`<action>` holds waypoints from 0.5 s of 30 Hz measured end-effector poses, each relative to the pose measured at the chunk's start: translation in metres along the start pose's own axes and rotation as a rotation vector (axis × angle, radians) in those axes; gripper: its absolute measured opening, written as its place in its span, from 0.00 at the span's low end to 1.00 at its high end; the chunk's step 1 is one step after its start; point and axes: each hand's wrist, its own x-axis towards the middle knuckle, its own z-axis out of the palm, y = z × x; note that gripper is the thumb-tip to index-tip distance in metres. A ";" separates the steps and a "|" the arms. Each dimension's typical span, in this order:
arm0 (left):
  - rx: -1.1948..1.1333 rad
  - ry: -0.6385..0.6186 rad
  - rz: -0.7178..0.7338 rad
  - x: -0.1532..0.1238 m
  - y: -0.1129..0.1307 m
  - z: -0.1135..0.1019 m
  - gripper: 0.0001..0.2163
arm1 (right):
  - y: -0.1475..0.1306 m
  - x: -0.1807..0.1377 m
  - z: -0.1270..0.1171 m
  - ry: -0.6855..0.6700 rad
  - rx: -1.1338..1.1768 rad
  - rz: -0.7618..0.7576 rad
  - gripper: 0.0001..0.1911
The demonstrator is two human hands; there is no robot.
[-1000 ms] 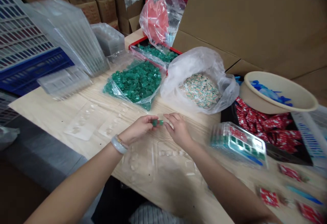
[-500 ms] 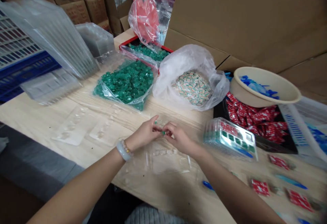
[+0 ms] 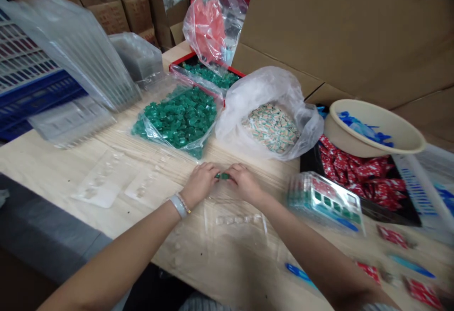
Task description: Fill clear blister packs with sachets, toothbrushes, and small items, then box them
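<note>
My left hand (image 3: pixel 202 184), with bracelets at the wrist, and my right hand (image 3: pixel 244 183) meet over a clear plastic blister tray (image 3: pixel 236 219) on the table. Small green plastic pieces (image 3: pixel 223 176) show between the curled fingertips of both hands. Whether these pieces sit in the tray's upper pockets is hard to tell. Beyond the hands lies a clear bag of green pieces (image 3: pixel 180 117). To its right, a white plastic bag (image 3: pixel 264 82) stands open around many small printed cards (image 3: pixel 273 126).
Stacked clear trays (image 3: pixel 78 51) rise at the left, and loose trays (image 3: pixel 102 178) lie nearer. At the right are filled blister packs (image 3: pixel 326 197), a black box with red packets (image 3: pixel 376 178), a beige basin (image 3: pixel 376 112) and blue toothbrush-like items (image 3: pixel 298 271). Cardboard (image 3: pixel 336 32) stands behind.
My hands have turned palm-down and lowered, with fingers now curled side by side over the tray. More green shows between them. The view has shifted slightly.
</note>
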 end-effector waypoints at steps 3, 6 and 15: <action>0.010 0.016 -0.011 -0.001 0.001 0.000 0.08 | -0.001 -0.002 0.004 0.036 0.030 0.034 0.13; 0.006 0.043 -0.011 -0.003 0.002 -0.001 0.08 | -0.005 0.000 0.005 0.064 0.072 0.022 0.16; 0.044 0.015 -0.001 -0.006 -0.001 -0.003 0.06 | -0.001 0.000 0.001 0.038 0.212 -0.069 0.09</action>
